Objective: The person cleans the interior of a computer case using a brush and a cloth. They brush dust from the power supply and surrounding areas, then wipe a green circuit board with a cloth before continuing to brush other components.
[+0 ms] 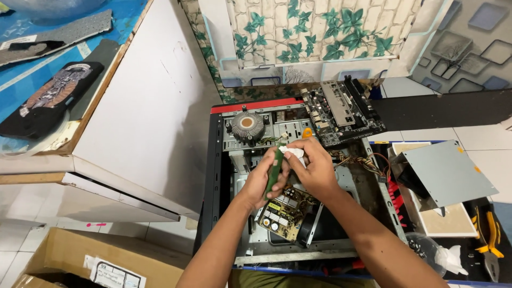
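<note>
A narrow green memory module [274, 172], a long flat circuit strip, is held above the open black computer case [214, 176] that lies on its side on the floor. The strip stands nearly upright in the view, its long axis running from lower left to upper right with a slight lean, the upper end pointing toward the round finned cooler [247, 126] and the lower end toward the bare power supply board [285, 210] with its yellow components. Only its thin edge and a sliver of green face show; any chips on it are too small to tell.

The left hand [262, 178] wraps the lower half of the module, its fingers closed around the strip. The right hand [314, 168] is at the upper end, its fingers pinched on a small crumpled white tissue [293, 154] pressed against the top of the module. Both hands hover over the middle of the case, between the cooler and the power supply board.

A loose black motherboard [341, 113] leans at the far edge of the case. To the right lies a grey metal panel [448, 173], and yellow-handled pliers [488, 234] rest near the right edge. A cardboard box [64, 256] sits at lower left beside a white desk [149, 106].
</note>
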